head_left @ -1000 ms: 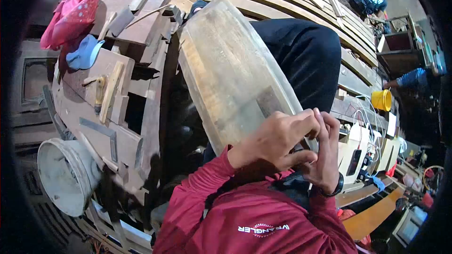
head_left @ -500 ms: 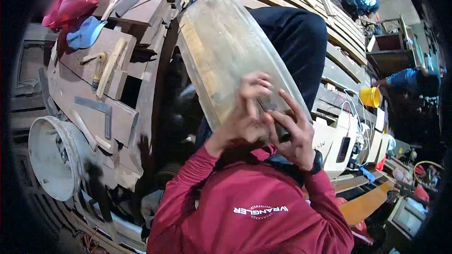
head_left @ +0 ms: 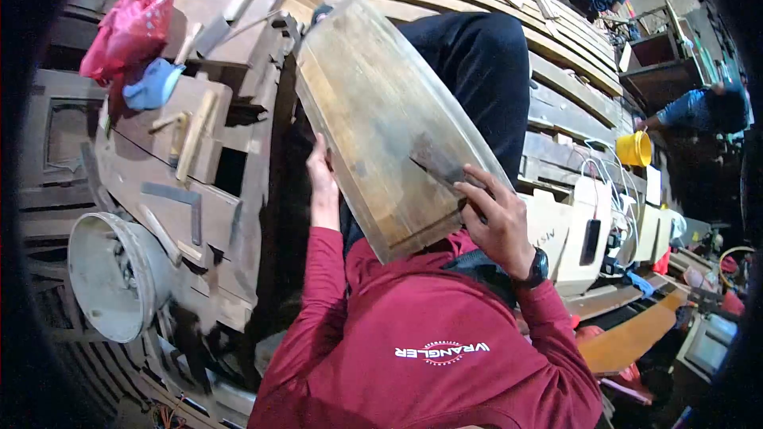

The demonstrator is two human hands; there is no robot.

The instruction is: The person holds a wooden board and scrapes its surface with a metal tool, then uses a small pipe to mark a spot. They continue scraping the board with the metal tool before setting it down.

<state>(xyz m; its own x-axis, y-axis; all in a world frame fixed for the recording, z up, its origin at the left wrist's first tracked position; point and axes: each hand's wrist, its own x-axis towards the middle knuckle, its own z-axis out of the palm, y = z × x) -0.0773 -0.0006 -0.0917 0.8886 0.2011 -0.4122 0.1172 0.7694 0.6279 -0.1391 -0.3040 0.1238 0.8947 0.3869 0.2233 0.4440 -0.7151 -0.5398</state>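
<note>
A long wooden board [head_left: 373, 103] with rounded edges leans against my dark-trousered leg [head_left: 477, 63], its near end at my chest. My left hand [head_left: 320, 183] grips the board's left edge, fingers wrapped behind it. My right hand [head_left: 494, 218], with a black watch on the wrist, holds a flat metal scraper blade [head_left: 437, 163] pressed on the board's face near its right edge. A dark scraped patch surrounds the blade.
Left of me are stacked wooden pieces [head_left: 191, 135], a red cloth [head_left: 131, 28], a blue cap [head_left: 151, 83] and a grey bucket [head_left: 111, 274]. On the right stand a white box with cables [head_left: 592, 230] and a yellow bucket [head_left: 640, 148]. Two other people [head_left: 699, 111] work beyond.
Both hands were together at the board's near end. My left hand has moved away to the left edge, and my right hand alone now holds the scraper.
</note>
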